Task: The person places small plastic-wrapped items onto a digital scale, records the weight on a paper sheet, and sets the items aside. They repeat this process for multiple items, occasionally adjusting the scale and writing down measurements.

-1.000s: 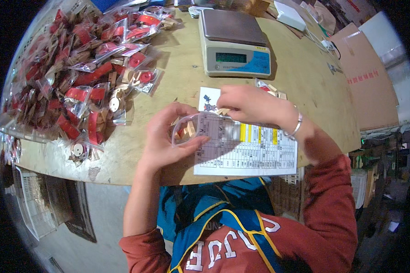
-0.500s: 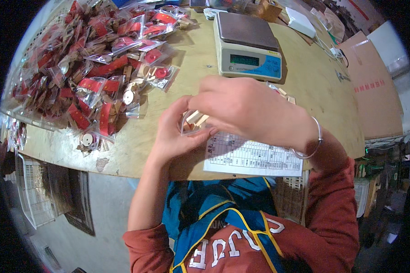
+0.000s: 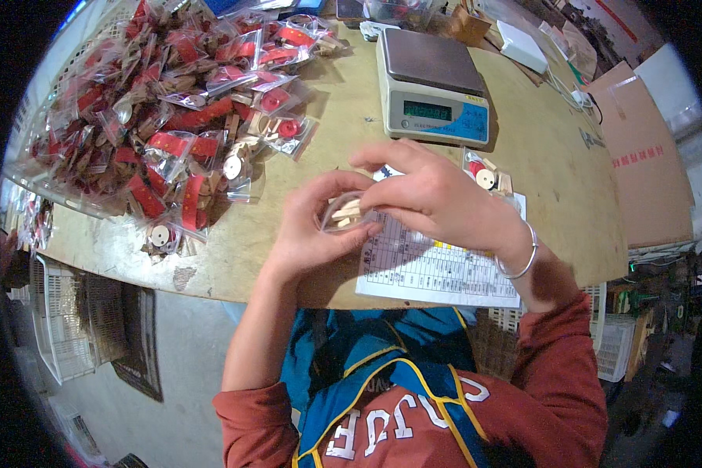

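Observation:
A small clear plastic bag (image 3: 346,212) with pale wooden pieces in it is held above the table's front half. Fingers and thumb of my left hand (image 3: 308,224) curl around the bag from its left. From the right, the thumb and fingers of my right hand (image 3: 441,195) close at the bag's edge; their exact grip is partly hidden. Beneath the hands lies a printed sheet (image 3: 437,279). Beyond my right wrist, another bag (image 3: 487,178) with a round wooden disc and sticks rests at the sheet's far right corner.
A large heap of filled clear bags (image 3: 171,132) with red and wooden parts covers the table's left side. A digital scale (image 3: 437,74) stands at the back. A cardboard box (image 3: 639,156) is at the right, and a white crate (image 3: 66,327) stands low at the left.
My right hand has shifted slightly right and lowered, its fingers less bunched over the bag. More of the bag by the sheet's far corner now shows. The whole view has shifted slightly.

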A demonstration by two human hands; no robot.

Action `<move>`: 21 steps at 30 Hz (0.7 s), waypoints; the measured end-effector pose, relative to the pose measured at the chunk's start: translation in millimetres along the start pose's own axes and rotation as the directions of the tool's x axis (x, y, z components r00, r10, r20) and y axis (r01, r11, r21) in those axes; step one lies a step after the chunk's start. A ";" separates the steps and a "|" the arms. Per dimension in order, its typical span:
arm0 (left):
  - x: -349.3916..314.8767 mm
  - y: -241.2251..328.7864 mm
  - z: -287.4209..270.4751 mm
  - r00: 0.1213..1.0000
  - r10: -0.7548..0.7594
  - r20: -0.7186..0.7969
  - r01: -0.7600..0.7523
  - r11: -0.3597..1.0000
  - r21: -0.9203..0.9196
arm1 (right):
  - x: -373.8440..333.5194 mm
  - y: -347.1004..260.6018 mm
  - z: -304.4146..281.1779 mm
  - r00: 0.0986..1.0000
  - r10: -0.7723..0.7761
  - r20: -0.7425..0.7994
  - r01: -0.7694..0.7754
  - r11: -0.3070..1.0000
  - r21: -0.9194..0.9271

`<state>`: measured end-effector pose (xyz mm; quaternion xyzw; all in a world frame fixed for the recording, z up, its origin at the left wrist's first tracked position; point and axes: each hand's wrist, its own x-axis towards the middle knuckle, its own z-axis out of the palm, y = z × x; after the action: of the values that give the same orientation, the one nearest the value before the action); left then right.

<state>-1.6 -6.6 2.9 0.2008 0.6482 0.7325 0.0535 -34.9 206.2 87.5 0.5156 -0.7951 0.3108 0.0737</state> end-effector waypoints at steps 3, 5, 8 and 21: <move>-1.8 -2.0 0.8 0.996 0.086 -0.006 -0.084 0.987 0.136 | -12.7 -0.4 -2.3 0.991 0.083 -0.101 -0.076 0.995 0.068; -0.6 -6.1 4.8 0.996 0.055 -0.069 -0.051 0.997 0.060 | -22.0 -2.1 0.9 0.976 0.126 -0.179 -0.120 0.992 0.045; 2.9 -9.6 3.1 0.995 0.080 -0.057 -0.070 0.984 0.161 | -28.4 1.3 11.5 0.940 0.283 -0.190 -0.286 0.958 0.015; 2.8 -10.6 -0.4 0.968 0.018 -0.252 -0.018 1.000 0.004 | -45.0 7.6 23.8 0.842 0.427 -0.329 -0.348 0.897 0.274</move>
<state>-6.3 -4.4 -6.8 0.1123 0.6487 0.7518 -0.0361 -16.0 229.6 45.6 0.2780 -0.8173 0.4928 0.1087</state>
